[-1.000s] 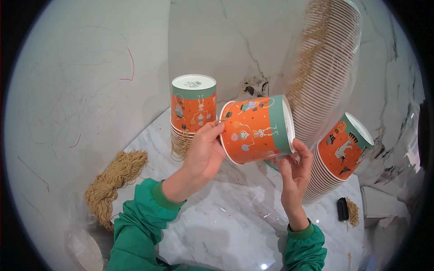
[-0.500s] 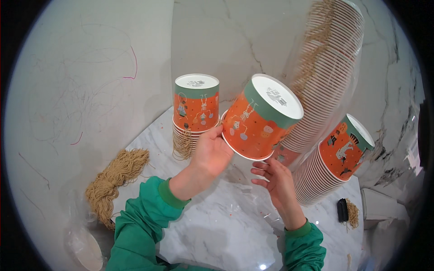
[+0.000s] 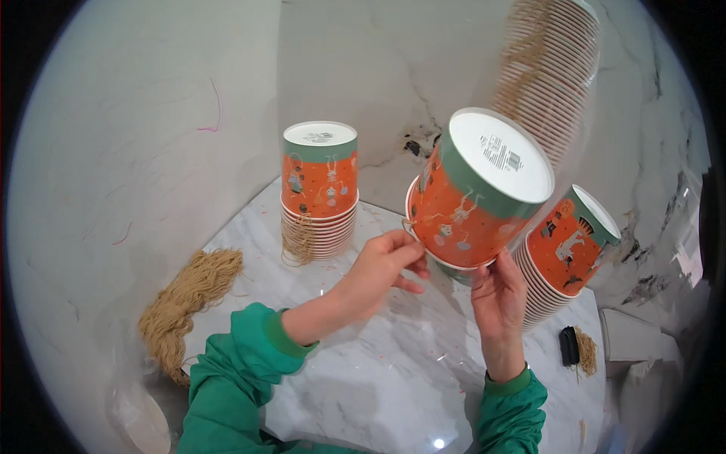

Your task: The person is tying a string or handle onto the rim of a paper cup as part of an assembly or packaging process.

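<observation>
An upside-down orange and green paper bucket (image 3: 461, 208) with a white base is tilted up in front of me. My right hand (image 3: 499, 303) grips it at the lower rim, fingers partly hidden behind it. A short piece of tan string (image 3: 409, 225) shows at the rim's left side. Pinched together just below it are the thumb and forefinger of my left hand (image 3: 382, 276), seemingly on this string; its other fingers curl loosely. Left of the bucket stands a nested stack of matching buckets (image 3: 321, 181), upside down, with tan string loops (image 3: 299, 240) hanging at its side.
A skein of tan string (image 3: 185, 303) lies at the table's left edge. At right leans another bucket stack (image 3: 563, 253); behind it rises a tall plastic-wrapped stack (image 3: 548, 76). A small black object (image 3: 569, 346) with tan strands lies on the marble table (image 3: 363, 386) at right.
The bucket has moved right and tips its base more toward me. My right hand has taken hold of its rim, while my left has let go of the wall and moved to the string.
</observation>
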`<state>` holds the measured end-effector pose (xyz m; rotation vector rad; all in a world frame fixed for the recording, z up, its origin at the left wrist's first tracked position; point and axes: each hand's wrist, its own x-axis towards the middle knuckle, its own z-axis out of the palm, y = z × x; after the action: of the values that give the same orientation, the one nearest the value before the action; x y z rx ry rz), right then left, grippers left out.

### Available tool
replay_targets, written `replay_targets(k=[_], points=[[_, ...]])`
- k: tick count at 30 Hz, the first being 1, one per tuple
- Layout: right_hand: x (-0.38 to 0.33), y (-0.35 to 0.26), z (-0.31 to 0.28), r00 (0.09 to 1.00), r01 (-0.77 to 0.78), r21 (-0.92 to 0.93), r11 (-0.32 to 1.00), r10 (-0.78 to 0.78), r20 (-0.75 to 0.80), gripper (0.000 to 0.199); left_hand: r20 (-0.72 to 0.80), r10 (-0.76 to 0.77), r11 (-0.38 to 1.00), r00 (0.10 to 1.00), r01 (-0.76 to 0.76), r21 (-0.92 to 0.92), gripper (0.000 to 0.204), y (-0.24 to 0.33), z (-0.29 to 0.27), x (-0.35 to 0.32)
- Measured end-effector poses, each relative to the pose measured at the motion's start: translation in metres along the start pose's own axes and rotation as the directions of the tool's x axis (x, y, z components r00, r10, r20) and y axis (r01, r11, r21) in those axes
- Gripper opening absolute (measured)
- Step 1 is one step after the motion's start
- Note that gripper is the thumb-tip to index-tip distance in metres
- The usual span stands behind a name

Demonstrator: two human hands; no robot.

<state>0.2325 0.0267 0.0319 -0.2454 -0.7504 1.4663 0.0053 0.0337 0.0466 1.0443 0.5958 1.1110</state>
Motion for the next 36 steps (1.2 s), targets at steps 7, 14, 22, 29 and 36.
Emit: replay_targets(k=[7, 14, 22, 29, 36], points=[[-0.004, -0.024, -0.032, 1.000, 0.007, 0.114, 0.993, -0.010, 0.028, 0.031, -0.085, 0.336, 0.836, 0.938, -0.256, 0.486, 0.029, 0.044, -0.016, -0.003], [-0.011, -0.003, -0.037, 1.000, 0.011, 0.001, 1.000, -0.011, -0.003, 0.037, -0.083, 0.384, 0.821, 0.920, -0.299, 0.487, 0.016, 0.010, -0.032, 0.023], [0.027, -0.017, -0.085, 0.950, -0.216, -0.204, 0.955, 0.254, 0.183, 0.033, 0.121, -0.186, 0.977, 0.975, 0.170, 0.128, 0.078, -0.031, -0.012, 0.030], [0.049, -0.008, -0.120, 0.811, -0.425, -0.374, 0.824, 0.530, 0.247, 0.031, 0.187, -0.063, 0.982, 0.980, 0.027, 0.188, 0.078, -0.002, -0.015, 0.026], [0.041, -0.014, -0.072, 0.719, -0.610, -0.419, 0.672, 0.692, 0.065, 0.024, 0.266, -0.027, 0.915, 0.964, -0.083, 0.394, 0.042, 0.008, -0.015, 0.014]])
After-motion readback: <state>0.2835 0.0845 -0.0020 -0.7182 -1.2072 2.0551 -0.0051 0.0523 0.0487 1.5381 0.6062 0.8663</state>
